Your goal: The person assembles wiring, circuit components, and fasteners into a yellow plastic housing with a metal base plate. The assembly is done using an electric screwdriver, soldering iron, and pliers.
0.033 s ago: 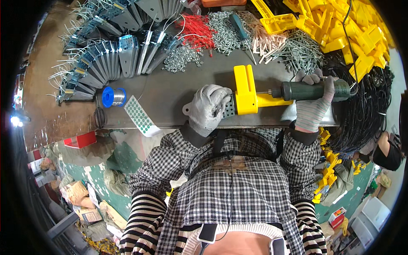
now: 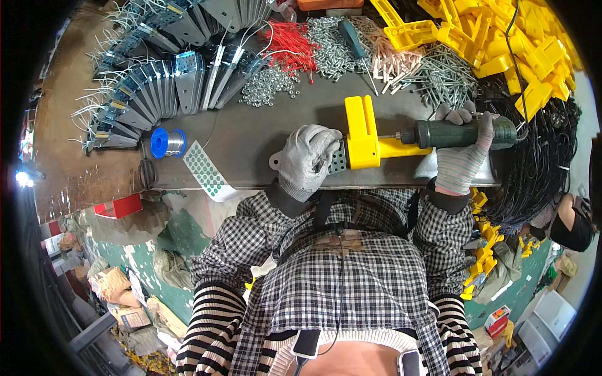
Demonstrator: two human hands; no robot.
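Observation:
My left hand (image 2: pixel 308 156), in a grey glove, is closed around a grey metal plate (image 2: pixel 274 161); its rounded end shows on the left, and a perforated part shows on the right. Against that part sits a yellow plastic bracket (image 2: pixel 362 135) with an upright block and an arm stretching right. My right hand (image 2: pixel 465 150), in a striped glove, is wrapped round a dark green electric screwdriver (image 2: pixel 439 133) lying level. Its bit points left and reaches the bracket's right side; whether it sits on a screw is hidden.
Along the back lie metal plates with white wires (image 2: pixel 147 94), nuts (image 2: pixel 266 88), red pieces (image 2: pixel 290 47), screws (image 2: pixel 335 50), a loose screwdriver (image 2: pixel 353 41) and yellow brackets (image 2: pixel 501 37). A solder spool (image 2: pixel 168 143) and sticker sheet (image 2: pixel 209 172) lie left; black cables (image 2: pixel 539 169) hang right.

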